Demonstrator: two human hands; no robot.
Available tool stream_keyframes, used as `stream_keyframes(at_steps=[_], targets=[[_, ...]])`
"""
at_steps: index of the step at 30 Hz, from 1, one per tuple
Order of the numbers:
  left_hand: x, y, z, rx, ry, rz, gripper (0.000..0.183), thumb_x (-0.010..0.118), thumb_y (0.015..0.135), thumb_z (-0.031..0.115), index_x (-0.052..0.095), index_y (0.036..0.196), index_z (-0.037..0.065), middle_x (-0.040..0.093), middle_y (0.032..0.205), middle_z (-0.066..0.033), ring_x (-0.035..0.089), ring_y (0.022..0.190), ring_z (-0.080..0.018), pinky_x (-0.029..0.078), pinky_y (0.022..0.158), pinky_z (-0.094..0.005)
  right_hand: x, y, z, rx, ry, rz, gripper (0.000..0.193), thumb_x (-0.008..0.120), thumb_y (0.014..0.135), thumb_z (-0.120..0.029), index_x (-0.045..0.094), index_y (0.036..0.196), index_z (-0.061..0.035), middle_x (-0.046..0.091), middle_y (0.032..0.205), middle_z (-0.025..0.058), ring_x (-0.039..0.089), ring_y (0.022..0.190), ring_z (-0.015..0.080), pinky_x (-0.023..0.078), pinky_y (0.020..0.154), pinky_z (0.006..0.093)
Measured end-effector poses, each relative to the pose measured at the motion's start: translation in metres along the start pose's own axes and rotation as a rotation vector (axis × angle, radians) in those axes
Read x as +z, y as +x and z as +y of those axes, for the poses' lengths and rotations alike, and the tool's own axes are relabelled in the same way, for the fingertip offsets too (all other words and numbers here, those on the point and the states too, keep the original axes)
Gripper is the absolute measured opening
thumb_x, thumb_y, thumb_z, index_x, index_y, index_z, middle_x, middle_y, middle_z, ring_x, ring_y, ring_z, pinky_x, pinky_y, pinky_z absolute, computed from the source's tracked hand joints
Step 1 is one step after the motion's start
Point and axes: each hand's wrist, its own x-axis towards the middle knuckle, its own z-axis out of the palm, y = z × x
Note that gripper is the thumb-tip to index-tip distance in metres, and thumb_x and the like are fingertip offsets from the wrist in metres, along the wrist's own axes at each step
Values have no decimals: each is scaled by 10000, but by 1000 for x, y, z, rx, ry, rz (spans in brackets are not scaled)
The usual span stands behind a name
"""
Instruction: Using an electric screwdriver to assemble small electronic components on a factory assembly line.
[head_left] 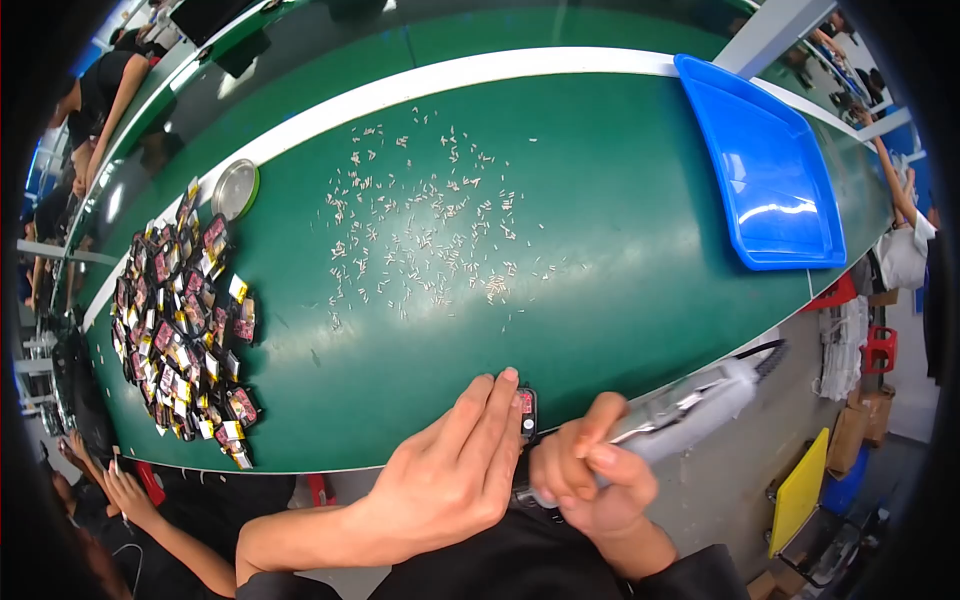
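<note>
At the table's near edge, my left hand holds a small black electronic module with a red circuit board showing. Its fingers lie long and close together along the module, hiding part of it. Just to the right, my right hand is wrapped round a grey, translucent-bodied electric screwdriver. A black cable leaves the tool's far right end; the tip is hidden by my fingers. Many small silvery screws lie scattered over the green table, beyond both hands.
A heap of similar black modules with white and yellow parts covers the table's left. Behind it is a round metal dish. A blue tray sits at the right. Another person's hand shows at the lower left. A yellow panel stands lower right.
</note>
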Motion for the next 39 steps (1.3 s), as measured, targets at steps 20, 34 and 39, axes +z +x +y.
stream_keyframes(at_steps=[20, 34, 39], targets=[[12, -8, 7, -61, 38, 12, 200, 663, 720, -16, 685, 889, -120, 661, 1057, -241, 643, 973, -323, 552, 817, -323, 7, 60, -55, -315, -369, -241, 273, 436, 998, -327, 396, 858, -96, 424, 505, -6, 430, 414, 111, 409, 462, 264], [9, -6, -1, 7, 44, 59, 304, 615, 658, 60, 684, 883, -132, 662, 1020, -239, 616, 982, -302, 523, 857, -323, 24, 75, -62, -184, -695, -452, 251, 649, 861, -173, 443, 748, -83, 470, 506, -4, 421, 388, 132, 358, 397, 274], [-4, -5, 1, 15, 34, -27, 374, 597, 635, 82, 669, 926, -143, 634, 1077, -260, 597, 1028, -330, 504, 894, -343, 27, 79, -62, -148, -648, -444, 216, 628, 799, -88, 460, 672, -45, 464, 476, 35, 445, 395, 144, 368, 400, 282]])
